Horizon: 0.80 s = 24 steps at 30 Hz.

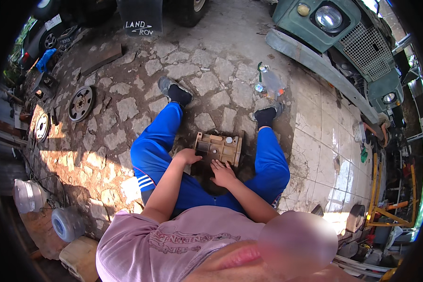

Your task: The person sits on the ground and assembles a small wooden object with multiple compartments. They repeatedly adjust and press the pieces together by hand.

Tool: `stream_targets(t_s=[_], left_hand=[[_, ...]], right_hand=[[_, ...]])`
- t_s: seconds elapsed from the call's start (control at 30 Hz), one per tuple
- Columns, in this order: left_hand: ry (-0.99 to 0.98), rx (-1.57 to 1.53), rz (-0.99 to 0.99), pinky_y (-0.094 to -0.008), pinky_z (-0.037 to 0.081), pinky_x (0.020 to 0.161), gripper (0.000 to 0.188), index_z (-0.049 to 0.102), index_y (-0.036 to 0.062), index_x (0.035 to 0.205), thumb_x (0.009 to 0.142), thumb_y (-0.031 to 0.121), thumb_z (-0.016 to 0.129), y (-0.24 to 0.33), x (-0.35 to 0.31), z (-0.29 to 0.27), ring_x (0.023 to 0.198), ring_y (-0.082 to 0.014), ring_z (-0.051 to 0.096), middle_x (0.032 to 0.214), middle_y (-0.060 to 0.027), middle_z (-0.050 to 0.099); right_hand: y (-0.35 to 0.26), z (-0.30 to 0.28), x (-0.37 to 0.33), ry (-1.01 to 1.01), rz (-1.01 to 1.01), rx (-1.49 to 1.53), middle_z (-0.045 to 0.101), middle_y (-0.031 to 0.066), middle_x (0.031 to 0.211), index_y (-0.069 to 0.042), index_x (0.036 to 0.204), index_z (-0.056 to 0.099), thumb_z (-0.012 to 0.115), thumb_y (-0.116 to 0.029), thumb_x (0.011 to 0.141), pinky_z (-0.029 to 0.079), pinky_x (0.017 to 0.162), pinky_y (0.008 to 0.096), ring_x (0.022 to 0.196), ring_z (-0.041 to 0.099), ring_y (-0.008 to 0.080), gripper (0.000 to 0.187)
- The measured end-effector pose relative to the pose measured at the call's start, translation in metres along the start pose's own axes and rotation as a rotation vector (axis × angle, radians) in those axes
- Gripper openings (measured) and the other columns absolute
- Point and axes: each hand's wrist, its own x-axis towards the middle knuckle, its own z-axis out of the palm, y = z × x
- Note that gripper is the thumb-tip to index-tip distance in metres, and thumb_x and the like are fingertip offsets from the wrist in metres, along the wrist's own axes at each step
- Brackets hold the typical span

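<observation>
A boxy tan cast-metal housing [230,151] stands on the stone floor between my legs. Its upper face has recesses, a pale round cap and a small round stud. At its left edge, my left hand [188,156] is curled closed on the side, the thumb toward the face and the other fingers partly hidden. My right hand [223,174] lies on the near part of the same housing, fingers stretched out and apart. The lower part of the housing is in shadow and hard to make out.
Beyond my right foot lies a clear plastic bag [271,82]. A green vehicle's metal bumper [315,66] juts in at the upper right. Wheel rims [82,103] lie on the left, with plastic water jugs [66,223] nearer. At the right stands a yellow frame [373,188].
</observation>
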Motion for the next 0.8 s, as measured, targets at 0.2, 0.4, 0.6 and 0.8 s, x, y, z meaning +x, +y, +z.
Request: stream_targets(t_s=[0.2, 0.4, 0.6, 0.8], left_hand=[[-0.004, -0.021, -0.031, -0.0483, 0.051, 0.109, 0.073, 0.071, -0.0003, 0.131, 0.093, 0.062, 0.065, -0.006, 0.005, 0.004, 0.125, -0.0426, 0.066, 0.131, -0.0277, 0.070], [-0.013, -0.030, 0.022, -0.0482, 0.051, 0.109, 0.073, 0.070, 0.0011, 0.134, 0.093, 0.062, 0.065, 0.003, 0.010, 0.013, 0.126, -0.0435, 0.065, 0.131, -0.0284, 0.070], [0.024, -0.036, 0.021, -0.0485, 0.054, 0.104, 0.068, 0.074, -0.0002, 0.123, 0.094, 0.060, 0.065, -0.003, 0.007, 0.004, 0.120, -0.0420, 0.069, 0.123, -0.0278, 0.073], [0.102, -0.014, 0.049, -0.0477, 0.055, 0.101, 0.068, 0.079, -0.0034, 0.109, 0.094, 0.061, 0.065, 0.001, -0.004, 0.004, 0.113, -0.0396, 0.072, 0.115, -0.0272, 0.076]], right_hand=[[-0.003, 0.007, 0.002, -0.019, -0.006, -0.013, 0.032, 0.0113, 0.174, -0.004, 0.161, 0.042, 0.067, -0.043, 0.099, 0.023, 0.130, 0.0554, 0.162, 0.027, 0.0243, 0.077], [0.012, 0.017, 0.014, 0.033, -0.024, -0.027, 0.029, 0.0129, 0.175, -0.005, 0.162, 0.039, 0.068, -0.047, 0.098, 0.023, 0.130, 0.0577, 0.163, 0.026, 0.0255, 0.082], [0.005, -0.002, 0.016, 0.000, -0.009, 0.020, 0.028, 0.0127, 0.176, -0.004, 0.163, 0.038, 0.068, -0.047, 0.098, 0.020, 0.131, 0.0581, 0.163, 0.026, 0.0249, 0.083], [-0.009, 0.001, -0.002, -0.049, -0.019, -0.069, 0.030, 0.0119, 0.175, -0.005, 0.162, 0.039, 0.068, -0.044, 0.098, 0.020, 0.129, 0.0614, 0.162, 0.028, 0.0235, 0.080]])
